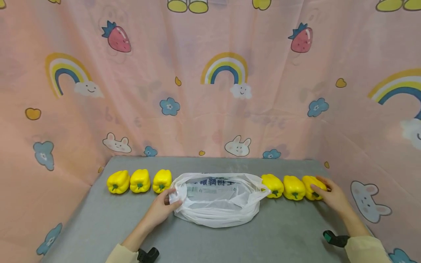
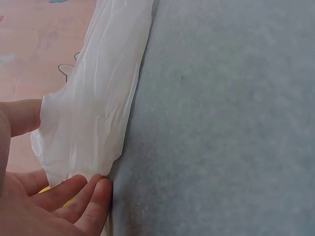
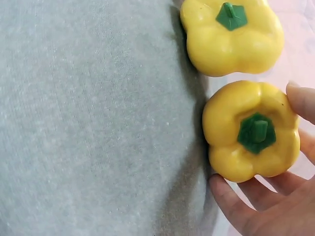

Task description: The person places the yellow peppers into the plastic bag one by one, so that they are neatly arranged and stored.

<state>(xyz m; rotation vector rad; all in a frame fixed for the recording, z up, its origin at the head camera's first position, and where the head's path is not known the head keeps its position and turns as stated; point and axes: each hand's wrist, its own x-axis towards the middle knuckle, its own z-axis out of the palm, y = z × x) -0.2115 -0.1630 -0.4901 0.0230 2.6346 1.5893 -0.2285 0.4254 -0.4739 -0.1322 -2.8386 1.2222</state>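
"Pink fabric [image 1: 279, 84], covered with cartoon prints, is hung behind and at both sides. What is carried by the grey table [image 1: 131, 223]?"

"One bag and six peppers [image 1: 140, 180]. The white plastic bag [image 1: 220, 219] is set midway along the far edge, a little in from it, its long axis laid parallel to that edge and its mouth turned up. Its film is thin, creased and partly see-through."

"How are the two hands occupied?"

"By the left hand [image 1: 162, 208], the bag's left end is pinched between thumb and fingers. By the right hand [image 1: 333, 195], the outermost right pepper [image 3: 224, 128] is gripped, thumb and fingers being parted only by its girth."

"And how are the peppers placed?"

"Three are lined up toward the far left corner and three toward the far right corner, the held one being nearest the right edge and just beside its neighbour."

"Which way is the held one pointed?"

"Its green stem [image 3: 259, 132] is turned toward the near edge, its stem-to-base axis being aligned near to far. Its yellow skin is glossy and deeply lobed."
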